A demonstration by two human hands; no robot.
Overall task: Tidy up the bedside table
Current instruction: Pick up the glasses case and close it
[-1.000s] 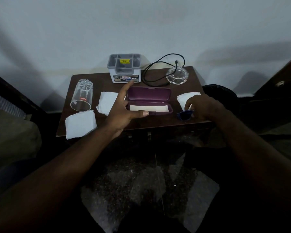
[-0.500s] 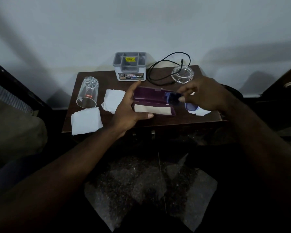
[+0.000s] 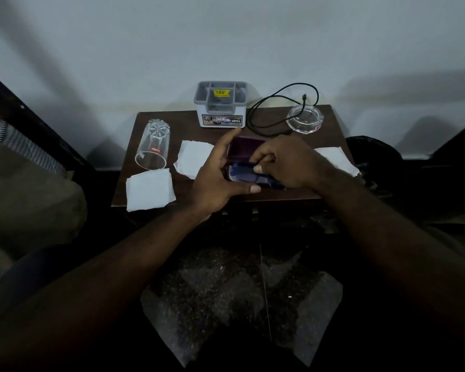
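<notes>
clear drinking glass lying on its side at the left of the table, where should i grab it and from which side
Grip the clear faceted drinking glass around its smooth middle, coming down from above with fingers across its width. It lies on its side on the dark wooden bedside table, open mouth toward you, thick base toward the wall, so the walls are free. Avoid the thin rim, close to the white paper napkin.

Both forearms reach forward and meet ahead. Left hand (image 3: 218,175) is cupped, thumb stretched along the near side, forefinger raised; right hand (image 3: 287,163) is curled, fingertips (image 3: 258,168) pinched together.
</notes>
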